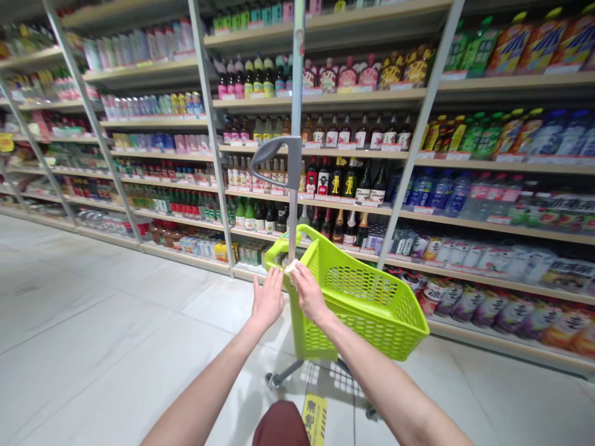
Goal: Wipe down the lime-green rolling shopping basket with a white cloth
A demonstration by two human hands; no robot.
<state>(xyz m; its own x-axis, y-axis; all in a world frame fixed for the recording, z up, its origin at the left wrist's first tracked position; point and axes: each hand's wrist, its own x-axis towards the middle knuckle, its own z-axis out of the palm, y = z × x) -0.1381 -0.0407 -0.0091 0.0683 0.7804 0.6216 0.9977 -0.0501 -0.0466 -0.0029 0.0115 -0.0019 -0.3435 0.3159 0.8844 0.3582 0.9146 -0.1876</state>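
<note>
Hands at the pole: The right hand (310,291) pinches a crumpled white wad (291,266), tissue or cloth, at the low end of an upright pole (296,93); the left hand (269,297) stands just beside it, fingers straight, nothing visible in its grasp. Whether it touches the green push handle (274,251) cannot be told.
Shopping cart: The lime-green shopping cart (299,322) stands directly ahead, its basket reaching to the right.
Working the wad: A firm pinch and light, even pressure look best, with the left hand free to brace the push handle.
Rolling risk: The casters (274,380) may let the cart drift under a hard push.
In the way: A gray looped handle (294,162) juts from the pole above the hands; the right forearm (372,365) crosses before the basket.
Drinks aisle: Bottle-lined shelves (493,165) rise behind.
Floor: A yellow sticker (315,421) lies beside a maroon-clad knee (281,424).
</note>
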